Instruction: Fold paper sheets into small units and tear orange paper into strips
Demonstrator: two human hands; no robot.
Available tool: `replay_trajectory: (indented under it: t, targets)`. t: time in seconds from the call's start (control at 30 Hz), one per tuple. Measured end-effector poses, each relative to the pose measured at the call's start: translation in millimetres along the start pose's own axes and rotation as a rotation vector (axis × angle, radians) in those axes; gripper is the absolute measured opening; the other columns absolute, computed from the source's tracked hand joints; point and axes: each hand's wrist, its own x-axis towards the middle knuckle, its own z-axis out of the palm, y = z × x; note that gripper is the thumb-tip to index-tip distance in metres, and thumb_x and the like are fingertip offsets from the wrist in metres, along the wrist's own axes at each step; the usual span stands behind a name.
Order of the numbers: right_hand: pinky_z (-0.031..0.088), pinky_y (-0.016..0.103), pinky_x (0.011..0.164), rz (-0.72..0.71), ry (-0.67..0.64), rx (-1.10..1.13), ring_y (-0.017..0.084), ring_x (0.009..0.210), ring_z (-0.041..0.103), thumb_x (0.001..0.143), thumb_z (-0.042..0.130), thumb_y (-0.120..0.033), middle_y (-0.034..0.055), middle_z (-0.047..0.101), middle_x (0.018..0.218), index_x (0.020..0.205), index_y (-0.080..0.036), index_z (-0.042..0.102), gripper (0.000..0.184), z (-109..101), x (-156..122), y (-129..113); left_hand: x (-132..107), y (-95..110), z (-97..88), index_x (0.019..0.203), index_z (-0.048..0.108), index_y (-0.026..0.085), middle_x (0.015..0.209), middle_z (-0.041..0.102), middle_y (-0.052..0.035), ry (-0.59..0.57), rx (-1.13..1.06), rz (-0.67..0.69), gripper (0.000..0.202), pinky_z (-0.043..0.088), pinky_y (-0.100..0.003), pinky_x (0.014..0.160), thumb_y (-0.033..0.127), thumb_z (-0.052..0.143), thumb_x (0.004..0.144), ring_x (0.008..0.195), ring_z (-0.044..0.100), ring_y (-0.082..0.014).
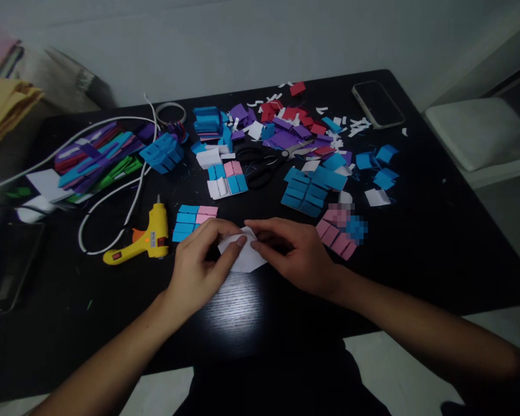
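Note:
A piece of white paper [246, 261] is held between my two hands, just above the black table. My left hand [201, 260] grips its left part, with the thumb pressed on top. On the other side my right hand [299, 251] pinches the paper's upper right part between thumb and fingers. The fingers hide some of the paper, so its full shape does not show. Behind my left hand lies a blue and pink folded-paper piece [188, 219]. A pink paper piece [337, 237] rests beside my right hand, partly blurred out.
A yellow glue gun [145, 240] lies at left, near a white cable [132, 211]. Black-handled scissors [281, 155] rest among red, purple and blue paper scraps [286, 136]. Blue folded pieces [305, 190] sit in front. A phone [378, 104] lies at the back right.

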Motion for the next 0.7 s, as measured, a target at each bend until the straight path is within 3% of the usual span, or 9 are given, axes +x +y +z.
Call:
replay_trajectory:
  t: [0.17,0.33,0.57,0.7]
  targets:
    - [0.065,0.036,0.087,-0.01,0.021,-0.003,0.02,0.098,0.078,0.096,0.071,-0.025,0.0047,0.08,0.113,0.125,-0.026,0.074,0.029,1.4,-1.5,-0.4,-4.3,-0.8,4.2,0.102,0.067,0.022,0.093,0.072,-0.0021,0.052,-0.065,-0.077,0.009,0.052,-0.028,0.07,0.024,0.072,0.095,0.081,0.067,-0.0168]
    - [0.065,0.035,0.086,0.025,0.04,0.034,0.02,0.096,0.079,0.095,0.072,-0.023,0.0042,0.081,0.109,0.125,-0.024,0.073,0.031,3.5,-2.5,-1.3,-4.8,0.3,4.7,0.102,0.066,0.022,0.094,0.072,-0.0014,0.072,-0.066,-0.061,0.009,0.052,-0.026,0.069,0.022,0.072,0.095,0.08,0.066,-0.0151]
    - [0.061,0.037,0.09,-0.125,0.012,-0.072,0.02,0.103,0.075,0.099,0.063,-0.018,0.0077,0.079,0.115,0.125,-0.023,0.075,0.029,1.3,-0.6,-4.6,-5.2,2.4,3.6,0.101,0.069,0.023,0.098,0.073,-0.0033,0.069,-0.073,-0.084,0.007,0.056,-0.032,0.08,0.024,0.073,0.095,0.089,0.069,-0.0189]
    - [0.059,0.036,0.089,-0.115,-0.039,-0.017,0.021,0.105,0.074,0.101,0.06,-0.02,0.0095,0.076,0.12,0.128,-0.021,0.074,0.031,-1.0,-0.6,-7.4,-3.5,5.4,2.5,0.097,0.07,0.023,0.091,0.073,-0.0008,0.081,-0.069,-0.118,0.006,0.054,-0.029,0.074,0.025,0.075,0.094,0.081,0.068,-0.0159]
